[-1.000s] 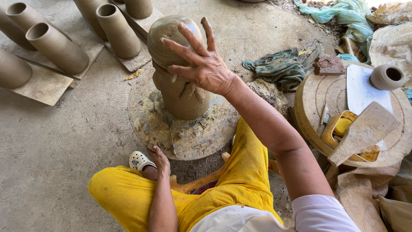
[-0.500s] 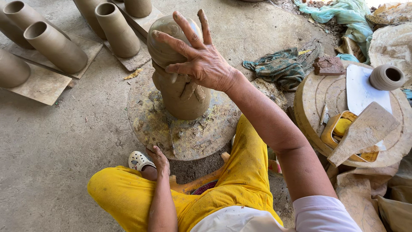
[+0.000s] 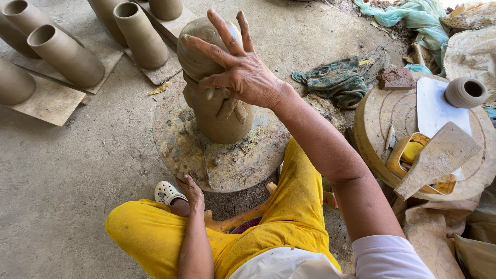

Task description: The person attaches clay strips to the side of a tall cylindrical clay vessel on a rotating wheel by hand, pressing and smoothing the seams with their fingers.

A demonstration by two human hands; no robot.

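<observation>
nearest, the left hand (image 3: 192, 190) rests down by the knee, at the near rim of the wheel (image 3: 181, 150), just beside a white shoe (image 3: 166, 192). its fingers curl over the edge; whether they grip the rim or only lean on it cannot be told, as the palm is turned away.

beyond it, the right hand (image 3: 243, 70) is spread wide, fingers splayed, holding nothing; the palm and fingertips press on the rounded top of the clay (image 3: 217, 111), a tall lump standing upright at the middle of the wheel. by the look of it the step is working the raw lump into shape by hand, the top being pressed or patted down. the next move would seem to call for steady pressure from the open palm while the other hand sees to the wheel.

to the right of the right arm sits a second wheel (image 3: 380, 116) with a paddle (image 3: 436, 157); a rag (image 3: 336, 80) lies between. farther left, beyond both hands, stand clay cylinders (image 3: 64, 54) on boards.

the side of the clay under the palm is hidden, and the left cylinders are cut off by the frame.
</observation>
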